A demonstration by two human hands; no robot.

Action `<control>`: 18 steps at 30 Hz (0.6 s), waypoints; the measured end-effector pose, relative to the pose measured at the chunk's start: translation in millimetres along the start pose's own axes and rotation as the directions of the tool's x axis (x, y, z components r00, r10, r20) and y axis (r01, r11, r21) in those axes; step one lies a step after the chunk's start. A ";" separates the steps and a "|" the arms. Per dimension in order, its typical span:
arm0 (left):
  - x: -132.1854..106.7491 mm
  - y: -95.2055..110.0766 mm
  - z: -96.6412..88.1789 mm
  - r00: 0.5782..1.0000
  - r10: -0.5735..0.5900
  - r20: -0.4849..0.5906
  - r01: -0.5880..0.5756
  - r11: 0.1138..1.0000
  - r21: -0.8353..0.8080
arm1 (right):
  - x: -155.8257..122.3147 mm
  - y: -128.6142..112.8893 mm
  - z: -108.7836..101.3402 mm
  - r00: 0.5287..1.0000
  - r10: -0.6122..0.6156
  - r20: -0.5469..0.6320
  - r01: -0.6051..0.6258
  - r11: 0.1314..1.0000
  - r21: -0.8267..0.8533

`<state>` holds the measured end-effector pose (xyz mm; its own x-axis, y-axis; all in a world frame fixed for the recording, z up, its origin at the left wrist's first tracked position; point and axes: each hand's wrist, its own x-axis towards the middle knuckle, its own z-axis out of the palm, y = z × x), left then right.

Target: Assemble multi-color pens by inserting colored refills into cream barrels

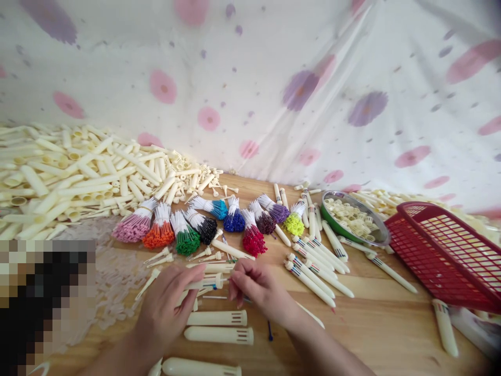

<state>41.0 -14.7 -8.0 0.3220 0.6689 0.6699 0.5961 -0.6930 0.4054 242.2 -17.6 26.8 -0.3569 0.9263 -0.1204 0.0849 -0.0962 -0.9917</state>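
My left hand (164, 297) is closed around a cream multicolour pen part (215, 281) with a blue piece showing in it. At that part's right end, my right hand (260, 287) pinches what looks like a thin white pen refill, mostly hidden by the fingers. Below the hands lie slotted cream pen barrels (218, 335), side by side on the wooden table. A loose dark blue refill (270, 331) lies just under my right wrist. Bundled refills stand in front of the hands: pink (131, 223), orange (158, 232), green (186, 237), red (253, 237) and several other colours.
A big heap of cream barrels (78, 167) fills the back left, beside scattered translucent pieces (113, 282). Pens with coloured sliders (313, 282) lie right of the hands. Farther right are a green-sided metal bowl (326, 213) of small cream parts and a red plastic basket (422, 261).
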 end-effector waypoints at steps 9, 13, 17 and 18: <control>-5.0 -7.2 6.5 0.995 -0.025 0.093 0.033 0.996 -0.087 | -4.6 -6.5 -13.5 0.995 -0.091 0.026 0.095 0.966 -0.240; -4.6 -6.7 7.3 0.995 -0.049 0.086 0.062 0.985 -0.159 | -6.7 -14.9 -27.1 0.976 -0.212 -0.052 0.175 0.904 -0.391; -3.5 -5.5 6.6 0.993 -0.058 0.105 0.079 0.975 -0.209 | -7.0 -17.3 -23.9 0.925 -0.380 0.005 0.338 0.818 -0.465; -3.2 -5.3 6.3 0.992 -0.059 0.109 0.082 0.972 -0.220 | -7.0 -17.6 -21.7 0.913 -0.407 0.041 0.377 0.798 -0.470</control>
<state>41.4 -11.5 -16.2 0.3642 0.7341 0.5731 0.4438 -0.6778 0.5862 263.4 -14.4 46.1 -0.3981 0.8698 0.2915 0.3705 0.4432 -0.8163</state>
